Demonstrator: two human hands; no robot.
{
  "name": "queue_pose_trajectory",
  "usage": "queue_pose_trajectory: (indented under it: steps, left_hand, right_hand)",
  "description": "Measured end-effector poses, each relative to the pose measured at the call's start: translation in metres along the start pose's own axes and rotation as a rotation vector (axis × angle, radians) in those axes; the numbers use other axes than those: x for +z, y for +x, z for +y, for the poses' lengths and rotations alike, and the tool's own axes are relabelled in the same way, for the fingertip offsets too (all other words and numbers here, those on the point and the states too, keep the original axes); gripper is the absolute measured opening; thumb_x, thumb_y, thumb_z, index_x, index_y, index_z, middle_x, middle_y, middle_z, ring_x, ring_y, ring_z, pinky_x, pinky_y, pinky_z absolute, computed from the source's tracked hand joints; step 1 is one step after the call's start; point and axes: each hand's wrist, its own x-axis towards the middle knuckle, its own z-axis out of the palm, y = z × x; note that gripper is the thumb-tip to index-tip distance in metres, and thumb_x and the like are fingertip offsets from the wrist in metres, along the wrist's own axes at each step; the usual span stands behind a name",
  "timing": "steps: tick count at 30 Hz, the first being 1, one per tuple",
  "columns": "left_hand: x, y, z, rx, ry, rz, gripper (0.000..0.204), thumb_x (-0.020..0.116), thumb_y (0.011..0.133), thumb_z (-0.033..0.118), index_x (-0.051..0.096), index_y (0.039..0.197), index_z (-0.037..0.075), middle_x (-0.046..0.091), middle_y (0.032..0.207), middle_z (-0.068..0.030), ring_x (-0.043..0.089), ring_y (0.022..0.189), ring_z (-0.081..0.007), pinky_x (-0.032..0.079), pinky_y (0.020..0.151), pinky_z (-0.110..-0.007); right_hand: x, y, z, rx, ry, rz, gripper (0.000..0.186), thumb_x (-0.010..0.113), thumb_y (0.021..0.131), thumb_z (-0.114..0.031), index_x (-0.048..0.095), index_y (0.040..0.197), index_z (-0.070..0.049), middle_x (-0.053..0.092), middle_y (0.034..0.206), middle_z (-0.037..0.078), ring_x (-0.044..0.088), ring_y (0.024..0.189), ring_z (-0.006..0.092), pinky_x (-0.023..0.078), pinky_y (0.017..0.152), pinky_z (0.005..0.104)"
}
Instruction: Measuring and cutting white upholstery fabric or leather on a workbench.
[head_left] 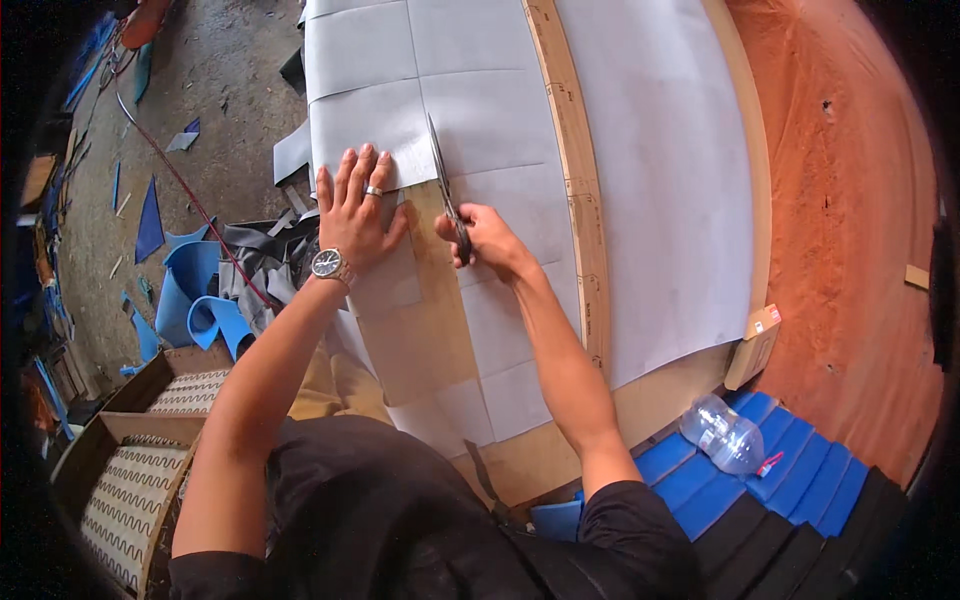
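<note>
A large grey-white sheet (370,120), marked with dark lines, lies on a wooden table (420,310). My left hand (358,212), with a ring and a wristwatch (327,263), presses flat on the sheet with its fingers spread. Just to its right, my right hand (488,240) grips a pair of scissors (447,190) by the dark handles. The blades point away from me along a cut edge of the sheet. Below that edge a strip of bare tabletop shows between the pieces. How far the blades are apart I cannot tell.
A long wooden strip (572,140) lies along the sheet, with more pale sheet (660,180) to its right. A clear plastic bottle (722,436) rests on blue padded material (790,450) at lower right. Blue scraps (190,280) and spring frames (130,490) are at left.
</note>
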Motion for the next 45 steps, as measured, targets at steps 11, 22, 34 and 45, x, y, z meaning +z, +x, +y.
queue_pose_trajectory:
  steps: [11,22,34,45]
  left_hand:
    - [-0.001,0.001,0.0,-0.005,-0.021,-0.01,0.072,0.059,0.075,0.039,0.036,0.138,0.014,0.033,0.144,-0.0098,0.026,0.135,-0.0281,0.011,0.109,-0.053]
    - [-0.003,0.002,0.0,-0.006,-0.001,-0.046,0.073,0.059,0.074,0.039,0.035,0.139,0.013,0.032,0.144,-0.011,0.026,0.135,-0.0294,0.012,0.109,-0.055]
    - [-0.004,0.002,0.001,0.0,0.004,-0.019,0.072,0.059,0.075,0.039,0.036,0.138,0.012,0.035,0.142,-0.0119,0.028,0.134,-0.0297,0.013,0.109,-0.054]
    - [0.006,-0.01,-0.007,0.035,-0.005,0.059,0.064,0.055,0.079,0.041,0.04,0.134,0.012,0.037,0.14,-0.0114,0.03,0.132,-0.0291,0.016,0.106,-0.054]
  right_hand:
    - [0.002,0.023,-0.008,-0.095,-0.057,0.086,0.036,0.068,0.083,-0.037,0.054,0.086,-0.004,0.052,0.062,-0.002,0.05,0.051,0.0057,0.039,0.043,0.0213]
    - [-0.002,0.052,-0.038,-0.122,-0.114,0.101,0.055,0.073,0.068,-0.057,0.053,0.074,-0.006,0.052,0.057,-0.001,0.052,0.046,0.0086,0.038,0.042,0.0222]
    - [-0.009,0.068,-0.063,-0.102,-0.132,0.047,0.02,0.059,0.086,-0.026,0.057,0.084,-0.006,0.053,0.06,-0.003,0.052,0.049,0.0061,0.035,0.042,0.0205]
    - [-0.002,0.008,-0.031,-0.177,-0.341,0.22,0.025,0.068,0.082,-0.028,0.057,0.083,-0.005,0.062,0.069,0.002,0.058,0.057,0.007,0.039,0.045,0.0208]
